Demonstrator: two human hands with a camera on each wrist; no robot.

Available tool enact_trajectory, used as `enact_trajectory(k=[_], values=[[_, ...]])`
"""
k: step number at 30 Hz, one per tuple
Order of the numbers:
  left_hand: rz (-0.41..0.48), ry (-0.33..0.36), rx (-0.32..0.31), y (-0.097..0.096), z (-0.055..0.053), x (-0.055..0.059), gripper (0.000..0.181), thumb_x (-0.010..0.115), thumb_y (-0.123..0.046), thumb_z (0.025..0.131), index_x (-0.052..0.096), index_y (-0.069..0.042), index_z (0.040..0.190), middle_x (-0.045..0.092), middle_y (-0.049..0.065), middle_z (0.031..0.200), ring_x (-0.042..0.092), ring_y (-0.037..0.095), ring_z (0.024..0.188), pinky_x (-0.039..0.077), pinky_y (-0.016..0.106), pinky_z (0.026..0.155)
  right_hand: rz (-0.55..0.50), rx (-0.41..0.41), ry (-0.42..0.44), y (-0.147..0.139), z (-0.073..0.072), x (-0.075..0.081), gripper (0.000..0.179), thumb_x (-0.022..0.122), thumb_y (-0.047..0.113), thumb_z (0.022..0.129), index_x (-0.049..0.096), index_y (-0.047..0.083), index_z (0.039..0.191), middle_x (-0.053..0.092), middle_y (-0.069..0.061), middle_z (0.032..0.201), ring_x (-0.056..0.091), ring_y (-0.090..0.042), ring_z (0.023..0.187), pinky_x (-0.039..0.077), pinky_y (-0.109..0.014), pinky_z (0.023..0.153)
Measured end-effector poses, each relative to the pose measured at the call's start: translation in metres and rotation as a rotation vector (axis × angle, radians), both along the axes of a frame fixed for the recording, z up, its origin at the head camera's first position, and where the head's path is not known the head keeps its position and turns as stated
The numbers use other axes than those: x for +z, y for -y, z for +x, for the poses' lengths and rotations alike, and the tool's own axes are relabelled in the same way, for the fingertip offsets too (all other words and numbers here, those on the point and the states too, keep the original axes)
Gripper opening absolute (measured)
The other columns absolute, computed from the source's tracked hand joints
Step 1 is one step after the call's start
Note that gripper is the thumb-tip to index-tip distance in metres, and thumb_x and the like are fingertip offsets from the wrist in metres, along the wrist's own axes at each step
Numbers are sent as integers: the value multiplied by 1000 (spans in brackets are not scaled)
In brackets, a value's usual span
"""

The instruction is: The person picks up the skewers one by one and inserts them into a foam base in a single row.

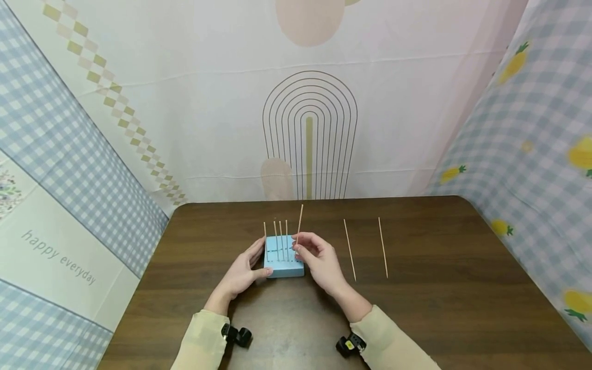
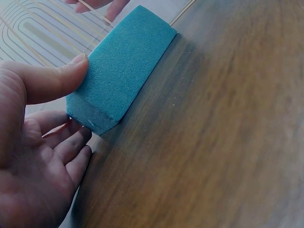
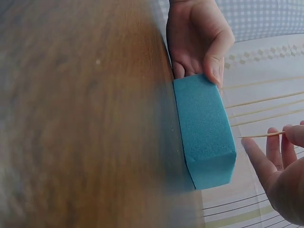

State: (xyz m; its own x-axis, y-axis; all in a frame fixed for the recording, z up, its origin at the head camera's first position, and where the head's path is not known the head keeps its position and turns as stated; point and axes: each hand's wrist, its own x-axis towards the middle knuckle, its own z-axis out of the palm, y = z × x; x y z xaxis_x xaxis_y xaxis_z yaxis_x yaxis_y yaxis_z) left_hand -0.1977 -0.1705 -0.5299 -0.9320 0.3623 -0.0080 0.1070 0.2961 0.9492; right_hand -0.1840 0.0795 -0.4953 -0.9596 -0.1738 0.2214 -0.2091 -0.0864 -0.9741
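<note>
A light-blue foam block point(image 1: 285, 271) sits on the table with several thin wooden sticks point(image 1: 281, 237) standing upright in its top. My left hand point(image 1: 244, 271) holds the block at its left side, the thumb on the front face and the fingers along the side. Between thumb and fingertips, my right hand point(image 1: 324, 262) pinches another wooden stick point(image 1: 300, 218) over the block's right part. That stick leans slightly. In the right wrist view the lower end of the pinched stick point(image 3: 261, 136) is close to the block's top; whether it has entered the foam I cannot tell.
Two loose wooden sticks lie on the brown table point(image 1: 435, 308) to the right of my right hand, a nearer one point(image 1: 350, 250) and a farther one point(image 1: 383, 247). Behind the table hangs a patterned cloth point(image 1: 217, 128); checked cloth point(image 1: 532, 169) hangs at the sides.
</note>
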Motion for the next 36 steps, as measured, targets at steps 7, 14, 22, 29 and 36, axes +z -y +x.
enact_trajectory(k=[7, 14, 22, 29, 36], values=[[3, 0, -2, 0, -1, 0, 93, 81, -9, 96, 25, 0, 169, 14, 21, 177, 21, 37, 160, 23, 55, 127, 44, 5, 19, 1, 0, 2, 21, 67, 3, 106, 71, -2, 126, 71, -20, 120, 70, -18, 106, 63, -47, 91], [5, 1, -1, 0, -1, 0, 92, 81, -7, 96, 25, 1, 169, 15, 21, 177, 22, 38, 160, 23, 55, 127, 68, 13, 22, 2, -1, 1, 18, 70, 5, 105, 74, 3, 122, 71, -15, 113, 70, -34, 104, 63, -46, 90], [6, -1, 0, 0, -1, 1, 93, 81, -7, 96, 25, 1, 169, 15, 21, 176, 22, 38, 160, 23, 55, 127, 94, 14, 26, 1, -3, 1, 17, 72, 6, 104, 74, 5, 120, 71, -14, 113, 69, -33, 103, 64, -41, 88], [11, -2, -5, 0, -1, 1, 93, 81, -6, 96, 24, 1, 169, 15, 22, 176, 22, 38, 160, 23, 55, 127, 170, -13, -5, -1, -4, 1, 15, 76, 8, 101, 77, 8, 117, 73, -8, 109, 68, -22, 97, 61, -28, 82], [9, 1, -2, 0, 0, 0, 93, 81, -6, 96, 25, 1, 169, 14, 21, 176, 21, 38, 160, 22, 54, 127, 227, -38, -51, -1, -6, -1, 14, 79, 8, 99, 79, 12, 112, 76, -1, 107, 69, -17, 96, 56, -25, 83]])
